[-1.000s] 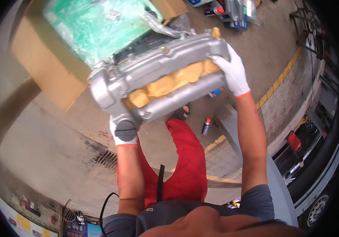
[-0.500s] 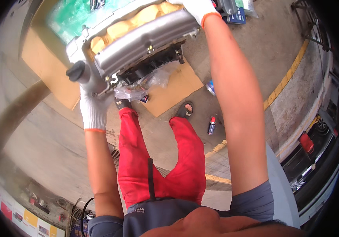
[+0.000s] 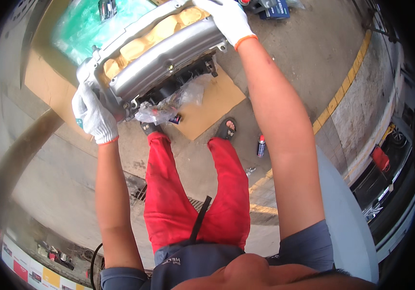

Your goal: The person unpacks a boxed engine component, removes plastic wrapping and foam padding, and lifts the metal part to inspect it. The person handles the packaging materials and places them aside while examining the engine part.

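Both my hands, in white knit gloves with orange cuffs, hold up a silver engine valve cover that slants across the top of the view. Its long recess is tan-yellow. My left hand wraps the near-left end, over the spot of the black cap, which is now hidden. At the far-right end, my right hand grips the edge from above, its fingertips partly out of sight. Below the cover, a dark engine part and crumpled clear plastic lie over a flat cardboard sheet.
An open cardboard box with green plastic wrap stands at the far left. A spray can is right of my foot. A blue box lies far right, near a yellow floor line. A curved pale-blue panel borders my right side.
The valve cover has shifted slightly left. My left hand has moved from below the black cap up around that end, covering the cap. My right hand has moved left with the cover.
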### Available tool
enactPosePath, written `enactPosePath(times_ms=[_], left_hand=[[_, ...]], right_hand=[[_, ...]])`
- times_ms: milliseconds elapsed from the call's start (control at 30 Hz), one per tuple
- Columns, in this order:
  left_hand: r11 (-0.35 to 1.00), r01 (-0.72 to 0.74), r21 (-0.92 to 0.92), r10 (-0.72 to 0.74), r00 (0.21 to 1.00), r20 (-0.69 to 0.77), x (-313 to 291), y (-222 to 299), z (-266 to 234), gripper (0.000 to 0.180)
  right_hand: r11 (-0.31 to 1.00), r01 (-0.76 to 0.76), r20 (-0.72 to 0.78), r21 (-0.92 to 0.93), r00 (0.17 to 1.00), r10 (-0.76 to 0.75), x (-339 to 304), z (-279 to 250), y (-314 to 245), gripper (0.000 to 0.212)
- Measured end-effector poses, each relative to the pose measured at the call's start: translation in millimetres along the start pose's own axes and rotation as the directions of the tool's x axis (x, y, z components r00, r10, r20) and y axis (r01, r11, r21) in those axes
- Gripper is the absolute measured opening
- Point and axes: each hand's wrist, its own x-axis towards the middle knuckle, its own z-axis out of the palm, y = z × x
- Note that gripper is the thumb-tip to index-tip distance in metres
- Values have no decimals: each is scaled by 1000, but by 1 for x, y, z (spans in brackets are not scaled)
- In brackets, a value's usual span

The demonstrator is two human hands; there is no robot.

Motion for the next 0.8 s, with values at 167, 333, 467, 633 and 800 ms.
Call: enactPosePath(times_ms=[167, 333, 467, 633, 800], left_hand=[[996, -2, 87, 3, 1000, -4, -2, 2, 1, 40], [997, -59, 50, 58, 998, 19, -2, 7, 4, 39], [999, 27, 39, -25, 999, -43, -3, 10, 0, 44], [999, 45, -25, -48, 994, -94, 1, 13, 6, 41], [997, 69, 27, -66, 995, -75, 3, 4, 1, 35]], right_hand=[[999, 31, -346, -33, 937, -40, -85, -19, 84, 45], [914, -403, -107, -50, 912, 397, -159, -26, 238, 47], [809, -363, -29, -462, 918, 395, -167, 7, 193, 55], [615, -223, -31, -757, 951, 307, -142, 35, 196, 56], [461, -75, 16, -884, 982, 190, -114, 45, 217, 45]])
